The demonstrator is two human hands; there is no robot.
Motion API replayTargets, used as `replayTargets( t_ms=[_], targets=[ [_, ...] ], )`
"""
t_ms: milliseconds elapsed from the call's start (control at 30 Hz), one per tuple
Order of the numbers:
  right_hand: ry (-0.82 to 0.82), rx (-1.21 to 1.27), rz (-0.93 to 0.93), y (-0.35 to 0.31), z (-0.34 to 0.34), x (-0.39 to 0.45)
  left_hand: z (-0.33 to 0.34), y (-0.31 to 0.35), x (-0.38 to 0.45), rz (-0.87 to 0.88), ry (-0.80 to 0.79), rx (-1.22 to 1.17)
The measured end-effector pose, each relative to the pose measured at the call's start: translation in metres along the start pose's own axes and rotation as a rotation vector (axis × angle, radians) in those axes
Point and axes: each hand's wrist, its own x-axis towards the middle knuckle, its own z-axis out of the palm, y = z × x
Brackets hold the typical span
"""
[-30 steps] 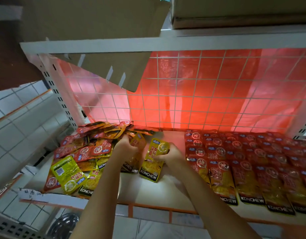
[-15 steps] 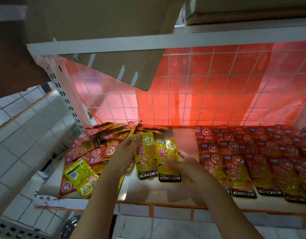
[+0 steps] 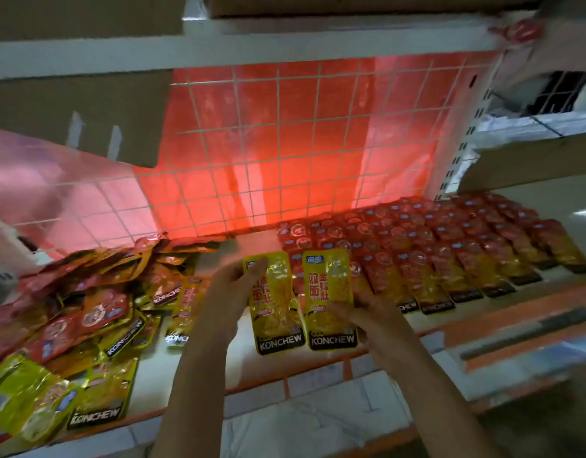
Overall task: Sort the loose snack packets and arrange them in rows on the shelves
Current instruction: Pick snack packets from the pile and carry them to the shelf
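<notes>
While both hands reach forward, left (image 3: 232, 292) and right (image 3: 361, 312) each pinch a yellow packet (image 3: 275, 305).

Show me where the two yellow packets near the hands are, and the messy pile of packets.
left yellow packet (image 3: 275, 309): head view, on its middle.
right yellow packet (image 3: 329, 292): head view, on the red print.
messy pile of packets (image 3: 99, 312): head view, on a red packet in it.
</notes>
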Motion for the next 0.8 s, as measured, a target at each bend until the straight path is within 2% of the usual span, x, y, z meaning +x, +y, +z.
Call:
replayTargets(
  t_ms=[300,533,633,800],
  targets=[
    [0.182,0.043,-0.062,-0.023,-0.117,-0.055,0.138,0.007,-0.019,0.034,-0.215,0.102],
    [0.391,0.028,-0.094,-0.029,-0.259,-0.113,0.292,0.0,-0.061,0.03,-0.354,0.111],
    [0.441,0.087,-0.115,-0.031,-0.324,-0.139,0.357,-0.005,-0.075,0.02,-0.464,0.132],
    [0.544,0.217,-0.172,-0.029,-0.416,-0.166,0.462,-0.008,-0.093,0.066,-0.525,0.176]
  ],
)
